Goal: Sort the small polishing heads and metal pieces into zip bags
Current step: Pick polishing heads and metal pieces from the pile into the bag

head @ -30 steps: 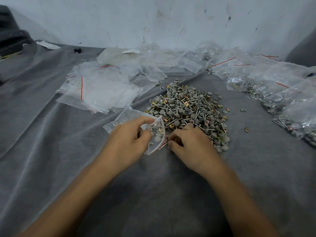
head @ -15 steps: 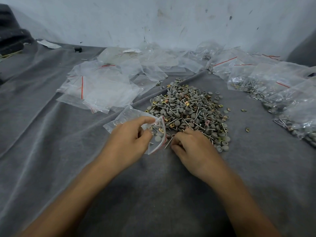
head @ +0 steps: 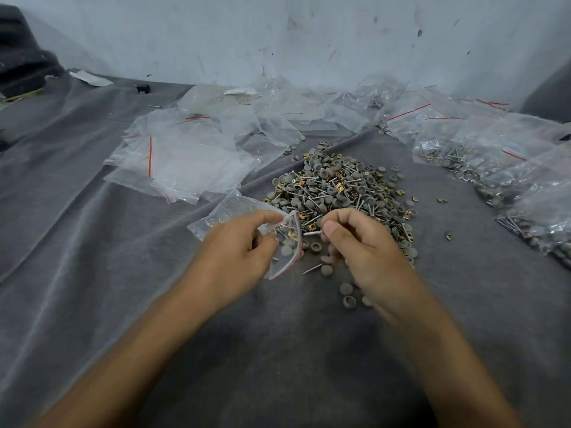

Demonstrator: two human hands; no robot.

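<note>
While left hand (head: pixel 238 242) pinches zip bag (head: pixel 230 208) holding heads (head: pixel 286 250), right hand (head: pixel 367 245) pinches metal pin (head: pixel 312 233)

Looks like a small makeshift packing workshop: scuffed white wall (head: pixel 309 35), bench draped in grey cloth (head: pixel 77 242), loose parts pile (head: pixel 336 193), zip bags (head: pixel 185 162) everywhere.

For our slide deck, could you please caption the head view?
Left hand holds a zip bag open; right hand pinches a metal pin near its mouth, beside the pile.
</note>
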